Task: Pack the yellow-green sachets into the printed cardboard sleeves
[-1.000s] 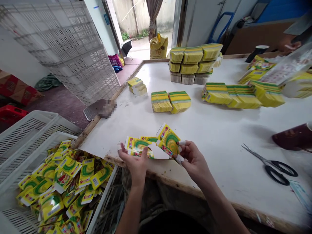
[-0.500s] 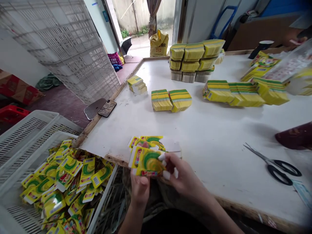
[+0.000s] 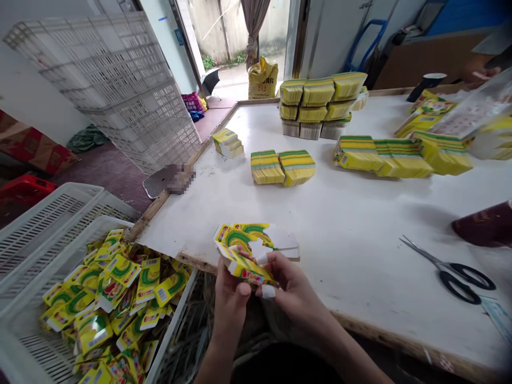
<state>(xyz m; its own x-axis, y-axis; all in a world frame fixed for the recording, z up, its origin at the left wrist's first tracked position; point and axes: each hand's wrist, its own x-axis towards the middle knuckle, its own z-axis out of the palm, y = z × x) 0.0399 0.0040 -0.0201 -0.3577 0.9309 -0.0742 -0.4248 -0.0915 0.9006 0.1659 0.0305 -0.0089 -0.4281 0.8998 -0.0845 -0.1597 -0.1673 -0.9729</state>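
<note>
Between my two hands is a small yellow-and-green printed carton (image 3: 248,271), tilted so that its lettered edge faces me. My left hand (image 3: 232,290) grips its left end, thumb at the near side. At the right end, the fingers of my right hand (image 3: 286,282) are closed on it, with white wraps on some fingertips. Just beyond, flat printed carton blanks (image 3: 256,234) lie overlapping near the table's front edge. Left of my hands, a white plastic crate (image 3: 168,325) holds a heap of similar yellow cartons (image 3: 120,298).
The white table (image 3: 360,234) carries bundled carton stacks (image 3: 323,104), a shorter row (image 3: 400,154) and a pair (image 3: 283,167). Black-handled scissors (image 3: 448,269) and a dark red cup (image 3: 484,224) lie right. Another person's hand (image 3: 480,72) is far right. Tall crates (image 3: 116,80) stand left.
The carton in my hands has tipped from showing its broad printed face to showing its narrow lettered edge. My right hand has shifted slightly lower around it. The camera view has moved slightly.
</note>
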